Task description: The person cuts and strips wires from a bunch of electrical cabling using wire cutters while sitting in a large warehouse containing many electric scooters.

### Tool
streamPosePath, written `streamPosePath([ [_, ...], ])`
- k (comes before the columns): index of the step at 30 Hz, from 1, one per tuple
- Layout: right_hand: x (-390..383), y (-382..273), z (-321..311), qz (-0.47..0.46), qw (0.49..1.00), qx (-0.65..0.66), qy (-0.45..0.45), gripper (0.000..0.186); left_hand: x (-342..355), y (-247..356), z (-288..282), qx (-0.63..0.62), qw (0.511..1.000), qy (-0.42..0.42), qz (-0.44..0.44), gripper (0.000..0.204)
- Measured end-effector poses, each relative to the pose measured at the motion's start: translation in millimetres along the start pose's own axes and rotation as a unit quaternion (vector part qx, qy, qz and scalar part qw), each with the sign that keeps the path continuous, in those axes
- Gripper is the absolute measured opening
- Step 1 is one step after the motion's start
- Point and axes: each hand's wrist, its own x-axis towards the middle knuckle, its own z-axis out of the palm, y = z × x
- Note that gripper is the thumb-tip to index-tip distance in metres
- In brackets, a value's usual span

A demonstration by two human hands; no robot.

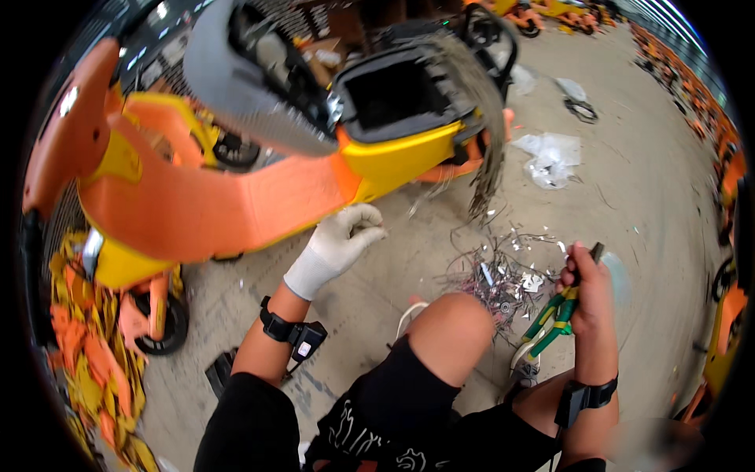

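**Stripping wiring from an overturned scooter**

On the concrete floor (645,181) of a workshop, an orange and yellow scooter body (236,197) lies tipped on its side before the seated person; its dark open compartment (397,94) faces the camera, and a bundle of grey wires (484,118) hangs from its edge; the left hand (342,240), in a white glove, is curled loosely beneath the orange panel, fingers nearly together, holding nothing that can be made out; the right hand (586,287), bare, is closed around green and yellow pliers (550,318), well apart from the scooter; between the hands, beyond the raised knee (452,322), lies a heap of cut wire scraps (503,275); a crumpled clear plastic bag (554,157) lies farther off.

Judging by the scraps, the cutting seems well under way; the next move likely calls for the gloved hand to steady the hanging bundle while the pliers come up to it.
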Motion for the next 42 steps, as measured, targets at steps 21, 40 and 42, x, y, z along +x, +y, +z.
streamPosePath([
  [21, 3, 5, -72, -0.009, 0.987, -0.121, 0.102, 0.02, -270, -470, 82, -0.063, 0.814, 0.136, -0.561, 0.027],
  [40, -37, -1, -65, -0.046, 0.988, -0.139, 0.039, 0.021, -255, -437, -15, 0.144, 0.883, 0.056, -0.443, 0.029],
  [42, -40, 0, -76, -0.051, 0.986, -0.15, 0.05, 0.021, -234, -407, 17, 0.212, 0.878, 0.043, -0.428, 0.031],
])
